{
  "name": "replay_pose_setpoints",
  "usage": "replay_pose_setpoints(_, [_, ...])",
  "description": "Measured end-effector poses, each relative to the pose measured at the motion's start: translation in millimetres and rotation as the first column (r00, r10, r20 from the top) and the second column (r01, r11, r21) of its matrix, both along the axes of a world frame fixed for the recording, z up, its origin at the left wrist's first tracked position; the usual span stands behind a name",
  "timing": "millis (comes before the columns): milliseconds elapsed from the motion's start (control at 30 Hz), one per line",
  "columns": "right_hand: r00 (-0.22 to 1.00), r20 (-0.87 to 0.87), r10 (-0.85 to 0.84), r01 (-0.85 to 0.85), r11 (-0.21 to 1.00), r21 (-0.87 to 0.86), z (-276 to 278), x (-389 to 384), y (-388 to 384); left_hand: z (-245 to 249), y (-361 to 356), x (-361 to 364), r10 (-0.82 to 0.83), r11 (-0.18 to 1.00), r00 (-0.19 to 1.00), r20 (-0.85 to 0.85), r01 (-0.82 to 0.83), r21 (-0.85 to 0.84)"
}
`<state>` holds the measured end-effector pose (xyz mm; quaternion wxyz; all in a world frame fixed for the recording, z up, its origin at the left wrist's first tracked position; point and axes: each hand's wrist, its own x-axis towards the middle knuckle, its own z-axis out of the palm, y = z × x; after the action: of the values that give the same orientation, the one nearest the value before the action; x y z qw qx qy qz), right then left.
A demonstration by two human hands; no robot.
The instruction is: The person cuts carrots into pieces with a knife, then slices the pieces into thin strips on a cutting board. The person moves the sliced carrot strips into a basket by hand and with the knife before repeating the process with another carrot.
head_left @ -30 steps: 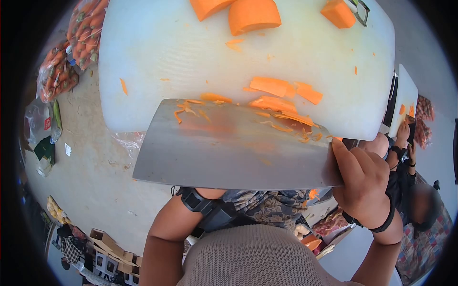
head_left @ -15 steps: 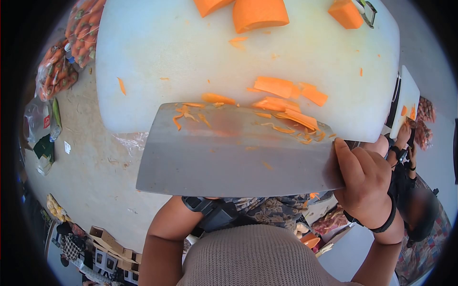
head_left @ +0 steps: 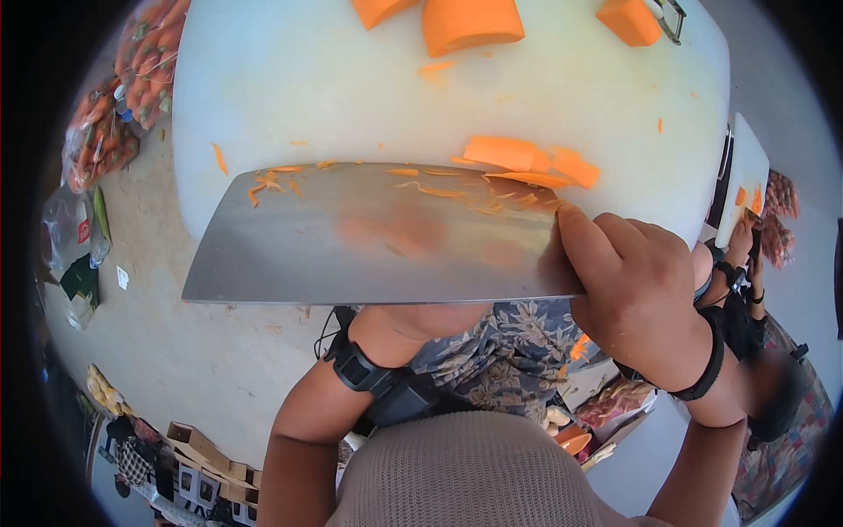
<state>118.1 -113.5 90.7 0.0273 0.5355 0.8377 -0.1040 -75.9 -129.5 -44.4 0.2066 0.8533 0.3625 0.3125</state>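
Observation:
My right hand (head_left: 645, 294) is wrapped round the handle end of a wide cleaver (head_left: 378, 255), whose broad face is turned up, with thin orange shreds stuck along its far side. My left hand (head_left: 426, 319) reaches under the blade; only its wrist end shows, and the fingers are hidden. Just beyond the cleaver, flat carrot slices (head_left: 509, 152) lie on the white cutting board (head_left: 351, 97). Thick carrot chunks (head_left: 474, 25) rest at the board's far edge, and another chunk (head_left: 628, 22) sits at the far right beside a peeler (head_left: 674, 22).
Bags of carrots (head_left: 151, 66) stand on the floor at left. Cardboard boxes (head_left: 198, 446) are at lower left. On the right, a co-worker's hand (head_left: 742, 239) is at a second white board (head_left: 746, 167) with orange pieces.
The cleaver and my right hand have shifted left and further over the board. Some carrot strips by the blade are now covered. More of my left forearm shows below the blade.

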Motion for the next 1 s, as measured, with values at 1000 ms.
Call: replay_pose_setpoints(1000, [0.994,-0.014,-0.109,0.109,0.994,-0.016,29.3,18.4,-35.0,-4.5,-14.5,-30.1,-0.001,0.994,1.000,0.009,0.002,-0.112])
